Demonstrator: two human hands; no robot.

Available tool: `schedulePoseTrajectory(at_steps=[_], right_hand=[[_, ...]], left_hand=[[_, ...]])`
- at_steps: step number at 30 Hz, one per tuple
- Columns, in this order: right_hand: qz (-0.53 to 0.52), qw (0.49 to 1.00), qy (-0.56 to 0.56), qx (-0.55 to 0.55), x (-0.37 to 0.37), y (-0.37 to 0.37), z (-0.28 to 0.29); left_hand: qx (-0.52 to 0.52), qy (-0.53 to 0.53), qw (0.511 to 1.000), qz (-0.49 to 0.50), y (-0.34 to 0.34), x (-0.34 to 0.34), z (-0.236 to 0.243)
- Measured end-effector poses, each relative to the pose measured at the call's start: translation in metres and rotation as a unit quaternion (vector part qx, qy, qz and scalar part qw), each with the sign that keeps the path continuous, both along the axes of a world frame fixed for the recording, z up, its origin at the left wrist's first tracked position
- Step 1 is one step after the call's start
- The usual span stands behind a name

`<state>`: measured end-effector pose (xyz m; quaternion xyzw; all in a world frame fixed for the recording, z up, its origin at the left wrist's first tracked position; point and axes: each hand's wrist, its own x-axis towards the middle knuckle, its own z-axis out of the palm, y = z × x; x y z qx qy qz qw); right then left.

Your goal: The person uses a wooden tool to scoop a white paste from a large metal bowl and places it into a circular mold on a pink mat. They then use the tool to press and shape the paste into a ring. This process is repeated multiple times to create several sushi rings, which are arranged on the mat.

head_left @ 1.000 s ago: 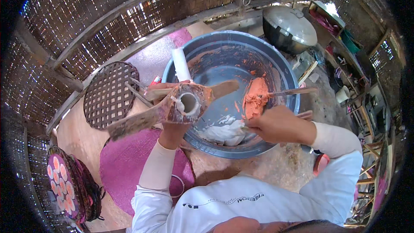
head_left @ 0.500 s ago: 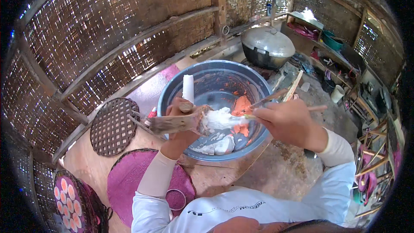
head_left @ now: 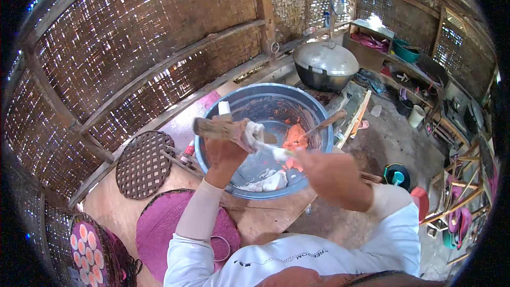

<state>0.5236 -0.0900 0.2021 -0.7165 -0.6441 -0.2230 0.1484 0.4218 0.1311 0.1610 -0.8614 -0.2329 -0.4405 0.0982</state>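
i am working over the blue basin (head_left: 265, 89)
my left hand (head_left: 224, 158) is gripping a wooden tool (head_left: 217, 129), my right hand (head_left: 334, 179) a stick (head_left: 371, 177)

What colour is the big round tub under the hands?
Blue-grey tub, seen best in the head view.

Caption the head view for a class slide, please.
Over a blue basin, left hand grips a wooden-handled tool, right hand a stick with white paste.

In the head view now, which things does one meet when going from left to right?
Purple tray bearing pinkish discs, dark lattice, left hand, orange mass, right hand, dark container, red object.
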Motion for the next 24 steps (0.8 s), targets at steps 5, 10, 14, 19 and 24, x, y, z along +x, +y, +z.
schedulePoseTrajectory(at_steps=[5, 10, 14, 19, 24], right_hand=[[-0.016, 0.984, 0.103, 0.143, 0.017, -0.009, 0.003], [0.044, 0.955, 0.203, 0.212, 0.012, 0.034, -0.036], [0.076, 0.946, 0.232, 0.215, 0.005, 0.044, -0.049], [0.103, 0.942, 0.275, 0.164, 0.002, 0.037, -0.051], [0.15, 0.918, 0.366, -0.04, 0.018, 0.025, -0.048]], left_hand=[[-0.085, -0.077, 0.993, 0.008, 0.004, -0.008, 0.009], [-0.217, -0.245, 0.935, -0.137, -0.014, 0.009, -0.014], [-0.23, -0.212, 0.944, -0.106, -0.013, 0.005, -0.012], [-0.19, -0.214, 0.956, -0.07, 0.013, -0.004, -0.016], [-0.101, -0.295, 0.944, -0.111, 0.067, -0.03, -0.03]])
